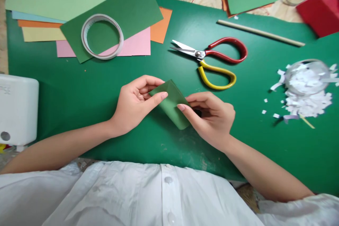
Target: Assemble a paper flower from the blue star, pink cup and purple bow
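Observation:
A small folded piece of green paper is held tilted above the green mat between both hands. My left hand pinches its upper left side, thumb on top and fingers behind. On the right edge, my right hand grips the paper with the thumb on its face and the fingertips hidden underneath. Just beyond the hands lie scissors with one red and one yellow handle, their blades slightly apart and pointing left.
A roll of tape rests on a green paper sheet over several coloured sheets. At right are a thin stick, white paper scraps around a clear round container, and a red folded paper. A white device stands at left.

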`<action>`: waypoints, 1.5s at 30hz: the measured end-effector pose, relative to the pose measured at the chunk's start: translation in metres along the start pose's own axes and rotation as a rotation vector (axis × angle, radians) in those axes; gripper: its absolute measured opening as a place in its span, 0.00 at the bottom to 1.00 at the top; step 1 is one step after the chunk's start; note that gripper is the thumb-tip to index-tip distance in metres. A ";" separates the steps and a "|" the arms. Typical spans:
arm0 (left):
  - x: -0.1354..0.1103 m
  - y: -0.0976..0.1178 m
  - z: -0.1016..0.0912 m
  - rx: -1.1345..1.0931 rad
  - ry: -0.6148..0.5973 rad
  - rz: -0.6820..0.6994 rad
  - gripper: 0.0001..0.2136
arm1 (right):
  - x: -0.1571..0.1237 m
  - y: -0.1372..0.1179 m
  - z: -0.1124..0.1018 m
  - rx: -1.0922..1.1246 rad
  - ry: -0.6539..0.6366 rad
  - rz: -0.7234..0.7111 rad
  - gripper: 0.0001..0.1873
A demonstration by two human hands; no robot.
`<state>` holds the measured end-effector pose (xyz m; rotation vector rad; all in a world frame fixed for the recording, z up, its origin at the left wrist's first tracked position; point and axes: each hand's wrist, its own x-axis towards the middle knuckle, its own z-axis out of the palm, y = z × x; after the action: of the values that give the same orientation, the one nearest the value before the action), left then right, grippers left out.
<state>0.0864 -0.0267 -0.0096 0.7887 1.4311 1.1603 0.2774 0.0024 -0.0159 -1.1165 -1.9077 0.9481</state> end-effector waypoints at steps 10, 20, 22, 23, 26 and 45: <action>-0.001 0.001 0.000 0.084 0.041 0.019 0.08 | 0.002 -0.001 0.000 0.010 -0.040 -0.010 0.08; -0.001 0.000 0.000 0.102 0.050 0.042 0.07 | 0.003 -0.002 -0.001 0.023 -0.065 -0.028 0.08; -0.001 0.000 0.000 0.097 0.048 0.050 0.07 | 0.004 -0.002 -0.001 0.031 -0.070 -0.029 0.08; -0.001 0.000 0.000 0.096 0.046 0.053 0.07 | 0.004 -0.002 -0.001 0.033 -0.072 -0.027 0.08; -0.002 0.000 0.000 0.105 0.046 0.050 0.07 | 0.003 -0.002 -0.001 0.040 -0.079 -0.020 0.08; 0.001 -0.002 0.000 0.136 0.040 0.125 0.05 | 0.004 -0.002 -0.001 0.043 -0.100 -0.035 0.08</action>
<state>0.0867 -0.0264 -0.0119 0.9667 1.5239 1.1879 0.2764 0.0057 -0.0131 -1.0248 -1.9709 1.0372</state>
